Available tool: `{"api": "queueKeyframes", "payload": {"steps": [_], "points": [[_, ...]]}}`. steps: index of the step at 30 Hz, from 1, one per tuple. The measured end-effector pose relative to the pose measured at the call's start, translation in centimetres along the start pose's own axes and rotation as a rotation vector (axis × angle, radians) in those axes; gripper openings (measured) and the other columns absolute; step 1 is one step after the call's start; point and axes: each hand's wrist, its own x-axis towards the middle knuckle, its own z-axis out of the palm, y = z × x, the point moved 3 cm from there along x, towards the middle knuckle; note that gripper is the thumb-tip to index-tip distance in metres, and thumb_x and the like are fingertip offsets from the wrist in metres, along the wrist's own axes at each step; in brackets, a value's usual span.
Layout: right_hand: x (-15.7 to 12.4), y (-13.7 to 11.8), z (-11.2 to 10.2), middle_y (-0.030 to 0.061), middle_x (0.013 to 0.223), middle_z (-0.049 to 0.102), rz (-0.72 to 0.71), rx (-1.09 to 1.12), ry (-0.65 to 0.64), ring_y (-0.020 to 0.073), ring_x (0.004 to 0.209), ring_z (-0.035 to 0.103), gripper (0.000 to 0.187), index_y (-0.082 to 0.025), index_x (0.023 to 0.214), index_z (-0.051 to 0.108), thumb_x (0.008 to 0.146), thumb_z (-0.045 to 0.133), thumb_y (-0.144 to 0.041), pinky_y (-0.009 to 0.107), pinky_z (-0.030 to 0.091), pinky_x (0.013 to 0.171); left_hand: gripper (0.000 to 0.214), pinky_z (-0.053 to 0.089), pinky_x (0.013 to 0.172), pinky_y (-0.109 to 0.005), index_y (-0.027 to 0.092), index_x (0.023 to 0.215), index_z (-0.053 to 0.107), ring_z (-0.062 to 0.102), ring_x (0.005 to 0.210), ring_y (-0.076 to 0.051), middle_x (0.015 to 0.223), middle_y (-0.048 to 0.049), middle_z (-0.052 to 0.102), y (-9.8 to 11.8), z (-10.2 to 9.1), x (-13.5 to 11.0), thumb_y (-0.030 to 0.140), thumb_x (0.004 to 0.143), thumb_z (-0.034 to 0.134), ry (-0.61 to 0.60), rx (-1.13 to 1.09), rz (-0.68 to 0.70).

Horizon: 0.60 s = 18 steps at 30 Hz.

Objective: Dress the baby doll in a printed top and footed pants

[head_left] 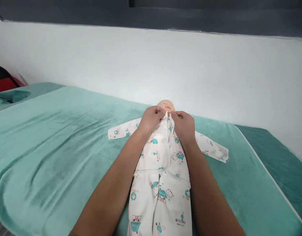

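Observation:
A baby doll (167,105) lies on its back, dressed in a white printed baby jacket (157,150) and matching trousers (143,200). At the neck, my left hand (153,118) pinches one front edge of the jacket by the collar. My right hand (184,124) pinches the opposite front edge, a small gap away. Buttons or snaps show down the jacket front below my fingers. Both sleeves stretch out sideways on the bed, and the doll's hands are not visible. My forearms cover parts of the jacket's sides.
A green plush cover (67,137) lies wrinkled under the doll, with darker green cloth (276,157) at the right. Behind is a white wall (141,62) with a dark panel (165,16) above. A red and black item (3,80) stands at the left edge.

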Motion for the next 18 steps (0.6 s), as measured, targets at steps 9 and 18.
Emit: {"api": "queueKeyframes", "payload": {"steps": [9,18], "points": [[-0.5,1.1,0.2,0.0038,0.084,0.074,0.042,0.158,-0.071,0.0202,0.085,0.066,0.021,-0.017,0.079,0.073,0.077,0.066,-0.037,0.03,0.05,0.078,0.005,0.044,0.075,-0.028,0.016,0.077,0.065,0.059,0.076,-0.014,0.081,-0.0023,0.067,-0.5,0.4,0.0,0.017,0.081,0.063,-0.016,0.1,0.069],[-0.8,1.2,0.2,0.003,0.083,0.072,0.033,0.204,-0.185,0.0166,0.075,0.062,0.022,-0.018,0.086,0.073,0.074,0.071,-0.036,0.029,0.048,0.069,0.004,0.047,0.076,-0.029,0.016,0.082,0.07,0.063,0.079,-0.015,0.084,-0.0038,0.071,-0.7,0.3,-0.1,0.019,0.081,0.067,-0.011,0.137,0.103]]}}
